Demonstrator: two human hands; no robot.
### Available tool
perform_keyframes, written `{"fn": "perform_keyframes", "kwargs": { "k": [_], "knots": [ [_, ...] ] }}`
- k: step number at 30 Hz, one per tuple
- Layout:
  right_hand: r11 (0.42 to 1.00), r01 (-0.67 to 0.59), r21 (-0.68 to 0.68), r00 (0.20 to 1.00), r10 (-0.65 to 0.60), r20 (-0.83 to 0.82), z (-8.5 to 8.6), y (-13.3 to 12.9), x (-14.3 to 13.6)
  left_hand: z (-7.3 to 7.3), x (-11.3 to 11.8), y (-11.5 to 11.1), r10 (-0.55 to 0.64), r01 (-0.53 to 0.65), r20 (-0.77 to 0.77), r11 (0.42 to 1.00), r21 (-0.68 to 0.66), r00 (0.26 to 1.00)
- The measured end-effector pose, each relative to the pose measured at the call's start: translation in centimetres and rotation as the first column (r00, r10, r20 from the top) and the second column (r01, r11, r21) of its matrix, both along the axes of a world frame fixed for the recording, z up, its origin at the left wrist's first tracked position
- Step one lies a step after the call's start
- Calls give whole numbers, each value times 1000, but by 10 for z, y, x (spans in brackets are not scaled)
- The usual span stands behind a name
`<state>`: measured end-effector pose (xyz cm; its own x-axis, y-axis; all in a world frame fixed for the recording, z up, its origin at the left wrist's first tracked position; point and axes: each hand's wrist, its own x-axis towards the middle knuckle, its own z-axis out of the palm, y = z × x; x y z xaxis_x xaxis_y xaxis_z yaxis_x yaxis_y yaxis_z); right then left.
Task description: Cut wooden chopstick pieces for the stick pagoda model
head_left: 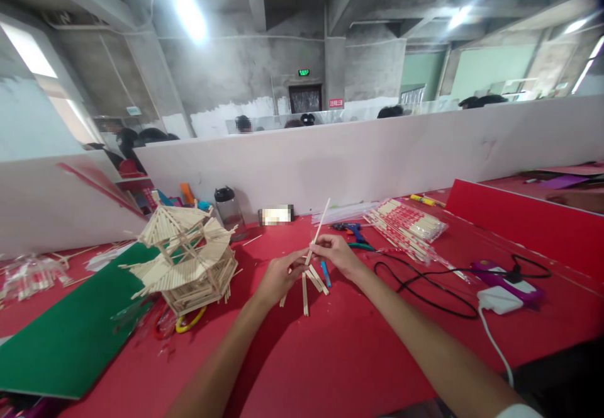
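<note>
A pale wooden chopstick [323, 218] stands tilted upward between my two hands above the red table. My right hand [336, 255] pinches it partway along. At its lower end, the fingers of my left hand [282, 276] are closed on it. Several loose chopsticks [305, 295] lie fanned out on the table just below my hands, partly hidden by them. Close to my right hand is a small blue stick-shaped item [326, 274]. A tiered pavilion model [189, 260] built from wooden sticks sits to the left of my left hand.
Wrapped chopsticks [410, 226] lie at the back right, near a blue glue gun [356, 232]. A black cable [425, 273] runs to a purple-and-white power strip [509, 282]. A dark-lidded bottle [229, 213], a phone [276, 215] and a white partition [330, 166] stand behind. A green board [70, 330] lies left.
</note>
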<state>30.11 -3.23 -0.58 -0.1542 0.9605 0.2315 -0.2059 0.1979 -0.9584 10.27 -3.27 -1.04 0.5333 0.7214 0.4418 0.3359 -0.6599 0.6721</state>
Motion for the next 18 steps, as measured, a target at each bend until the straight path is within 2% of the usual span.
{"fn": "perform_keyframes", "kwargs": {
  "k": [5,11,18],
  "knots": [
    [1000,-17,-3,1000,17,-1,-4,3,1,-2,-1,1,40,-39,-15,999,30,999],
    [1000,0,2,1000,0,-8,-4,4,-1,3,-2,-2,47,-45,-50,998,42,998],
    [1000,7,2,1000,-7,-1,-1,1,0,3,-2,-2,34,-34,-30,999,5,999]
  ]
}}
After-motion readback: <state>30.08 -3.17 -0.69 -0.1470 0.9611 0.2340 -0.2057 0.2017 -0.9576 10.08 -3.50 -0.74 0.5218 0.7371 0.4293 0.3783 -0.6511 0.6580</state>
